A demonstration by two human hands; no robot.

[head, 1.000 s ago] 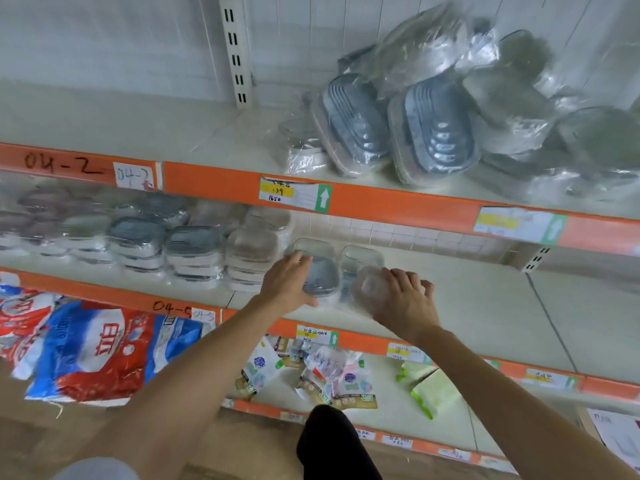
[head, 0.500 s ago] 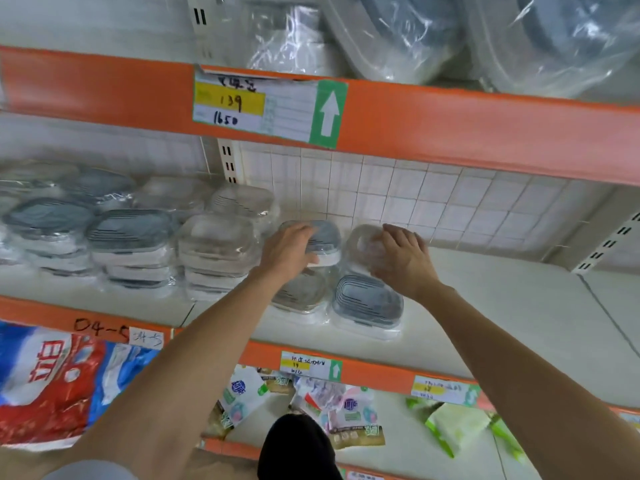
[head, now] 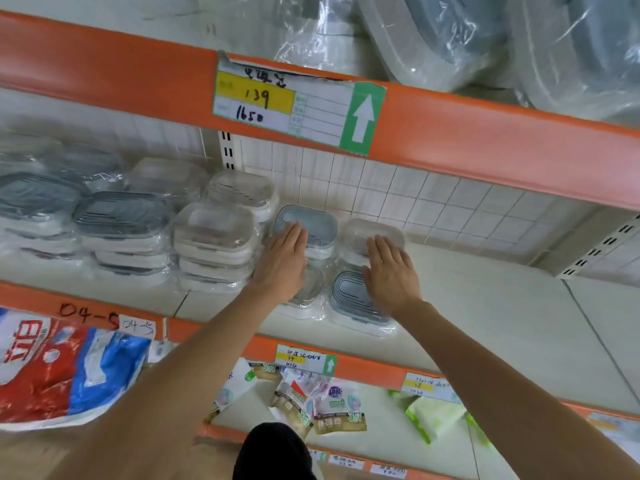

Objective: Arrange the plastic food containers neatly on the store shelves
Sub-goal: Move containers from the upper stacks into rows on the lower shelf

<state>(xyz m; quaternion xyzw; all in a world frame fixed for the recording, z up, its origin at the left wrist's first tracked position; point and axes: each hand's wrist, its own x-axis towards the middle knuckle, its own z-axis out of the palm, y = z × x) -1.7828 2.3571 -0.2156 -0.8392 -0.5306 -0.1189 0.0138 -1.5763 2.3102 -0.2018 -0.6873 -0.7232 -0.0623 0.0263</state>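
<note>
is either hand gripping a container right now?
No. The left hand and right hand both lie flat with straight fingers on the wrapped containers, curled round nothing.

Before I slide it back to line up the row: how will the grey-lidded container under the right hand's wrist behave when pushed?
The grey-lidded container looks like thin empty plastic, so probably light. Its glossy film wrap on the smooth shelf suggests it will slide easily, perhaps skewing. Low and flat, it seems unlikely to tip.
</note>
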